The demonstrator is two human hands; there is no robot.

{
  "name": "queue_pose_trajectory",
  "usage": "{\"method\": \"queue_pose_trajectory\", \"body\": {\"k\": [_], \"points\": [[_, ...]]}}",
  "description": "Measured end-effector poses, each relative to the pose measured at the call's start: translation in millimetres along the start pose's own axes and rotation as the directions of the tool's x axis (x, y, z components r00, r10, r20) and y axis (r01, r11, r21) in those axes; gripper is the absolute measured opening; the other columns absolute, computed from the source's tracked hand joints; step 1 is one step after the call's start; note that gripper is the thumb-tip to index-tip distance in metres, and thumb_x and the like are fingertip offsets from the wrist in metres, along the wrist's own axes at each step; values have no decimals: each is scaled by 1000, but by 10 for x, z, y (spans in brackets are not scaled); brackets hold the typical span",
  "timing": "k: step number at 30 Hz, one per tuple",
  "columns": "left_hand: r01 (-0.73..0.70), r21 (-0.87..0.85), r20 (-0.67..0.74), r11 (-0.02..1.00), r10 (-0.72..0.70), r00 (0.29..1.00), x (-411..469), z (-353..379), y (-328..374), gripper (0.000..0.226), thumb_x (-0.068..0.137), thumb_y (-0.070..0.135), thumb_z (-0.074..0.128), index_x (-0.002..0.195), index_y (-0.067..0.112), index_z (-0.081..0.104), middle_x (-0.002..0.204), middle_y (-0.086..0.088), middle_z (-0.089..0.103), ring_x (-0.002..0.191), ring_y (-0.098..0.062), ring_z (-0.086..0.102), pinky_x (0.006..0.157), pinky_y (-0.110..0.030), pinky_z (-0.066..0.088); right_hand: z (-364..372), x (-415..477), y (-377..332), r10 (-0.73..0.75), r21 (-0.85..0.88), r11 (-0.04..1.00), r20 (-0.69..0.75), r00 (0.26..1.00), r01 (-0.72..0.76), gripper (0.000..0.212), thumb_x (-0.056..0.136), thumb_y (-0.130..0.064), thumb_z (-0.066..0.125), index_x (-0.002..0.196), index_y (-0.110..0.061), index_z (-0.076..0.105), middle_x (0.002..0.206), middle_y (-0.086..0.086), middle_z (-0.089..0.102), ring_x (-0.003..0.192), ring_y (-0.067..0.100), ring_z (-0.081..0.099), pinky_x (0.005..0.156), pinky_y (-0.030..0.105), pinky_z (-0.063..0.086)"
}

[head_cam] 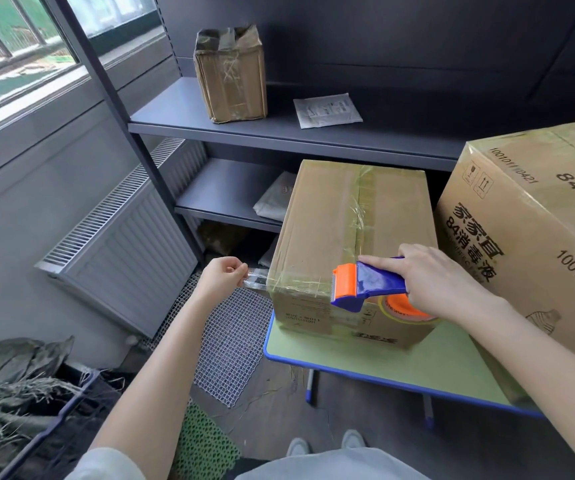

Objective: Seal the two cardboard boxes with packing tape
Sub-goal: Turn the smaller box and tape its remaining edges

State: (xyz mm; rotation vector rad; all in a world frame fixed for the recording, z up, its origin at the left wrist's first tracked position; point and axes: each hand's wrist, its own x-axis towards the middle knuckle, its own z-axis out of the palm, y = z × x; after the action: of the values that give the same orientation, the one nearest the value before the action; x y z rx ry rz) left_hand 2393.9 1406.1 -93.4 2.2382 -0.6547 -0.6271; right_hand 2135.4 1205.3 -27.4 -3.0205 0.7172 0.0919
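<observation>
Two cardboard boxes sit on the green table (417,362); the smaller box (355,237) stands near the table's left edge, the larger printed box (528,244) just beside it on the right. The right hand (442,282) is wrapped closed around the blue-and-orange tape dispenser (365,282), pressed at the smaller box's near top edge; the left hand (222,275) pinches the free end of the clear tape (256,277), pulled out past the box's left corner.

Risks, as I judge them: the stretched strip could twist and stick to itself if the left pinch slackens; it could land crooked across the corner if the two hands pull at different heights; the light box may slide toward the table's edge under a hard tug; the dispenser's toothed blade sits close to the fingers.

Materials: the boxes are matte brown corrugated board, square-edged, the smaller one already crossed by glossy, wrinkled tape along its top seam; the tape is thin, shiny and see-through; the dispenser is hard smooth plastic; the table top is flat with a blue rim.
</observation>
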Motion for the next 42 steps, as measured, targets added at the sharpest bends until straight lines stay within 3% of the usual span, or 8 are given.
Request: {"method": "queue_pose_trajectory", "body": {"k": [6, 18, 24, 30, 35, 38, 42], "points": [[-7, 6, -20, 1000, 7, 1000, 0, 65, -27, 27, 94, 24, 52, 72, 13, 62, 57, 4, 56, 48, -9, 41, 54, -24, 36, 0, -15, -26, -22, -55, 998, -21, 1000, 21, 69, 93, -18, 39, 140, -56, 6, 91, -3, 40, 90, 16, 38, 71, 26, 23], [-18, 5, -59, 1000, 18, 998, 63, 116, -29, 25, 94, 26, 53, 77, 14, 65, 62, 1, 61, 54, -12, 47, 57, -25, 38, 25, -66, -14, 2, -23, 1000, -19, 1000, -2, 68, 92, -17, 35, 139, -57, 6, 84, -4, 34, 87, 18, 37, 72, 28, 28], [-6, -3, -25, 1000, 6, 1000, 56, 213, -112, 26, 95, 23, 51, 75, 12, 63, 53, 6, 52, 49, -10, 38, 50, -23, 31, 15, -43, -33, 12, -25, 1000, 0, 1000, -12, 65, 94, -23, 38, 140, -55, 6, 87, -3, 34, 85, 15, 31, 71, 27, 25], [38, -99, 116, 994, -27, 993, -22, 414, -160, 28, 98, 24, 46, 77, 8, 53, 59, 1, 43, 49, -9, 32, 46, -18, 27, 1, -31, -38, 3, -11, 1000, -4, 1000, -3, 67, 94, -19, 37, 140, -56, 7, 88, -3, 36, 86, 15, 31, 72, 26, 23], [92, -98, 124, 991, -80, 989, -22, 557, -122, 16, 97, 26, 47, 87, 14, 50, 74, 1, 54, 59, -9, 43, 52, -21, 34, -28, -3, -31, -24, -5, 1000, 3, 1000, 24, 64, 93, -16, 36, 141, -53, 14, 83, -4, 37, 83, 15, 34, 73, 27, 24], [95, -63, 140, 993, -85, 986, 3, 489, -115, 20, 96, 34, 49, 82, 20, 48, 74, 4, 55, 55, -7, 41, 50, -19, 34, -31, 10, -39, -27, -15, 1000, 8, 1000, 27, 64, 93, -15, 35, 141, -52, 15, 87, -3, 40, 84, 14, 34, 74, 26, 23], [103, 156, 186, 982, -132, 974, -41, 462, -182, 26, 94, 42, 49, 78, 21, 48, 82, 1, 53, 78, -15, 44, 74, -31, 46, -41, 6, -14, -26, -20, 999, 14, 1000, 27, 63, 92, -16, 35, 141, -52, 17, 85, -4, 38, 84, 14, 34, 74, 26, 23]]}}
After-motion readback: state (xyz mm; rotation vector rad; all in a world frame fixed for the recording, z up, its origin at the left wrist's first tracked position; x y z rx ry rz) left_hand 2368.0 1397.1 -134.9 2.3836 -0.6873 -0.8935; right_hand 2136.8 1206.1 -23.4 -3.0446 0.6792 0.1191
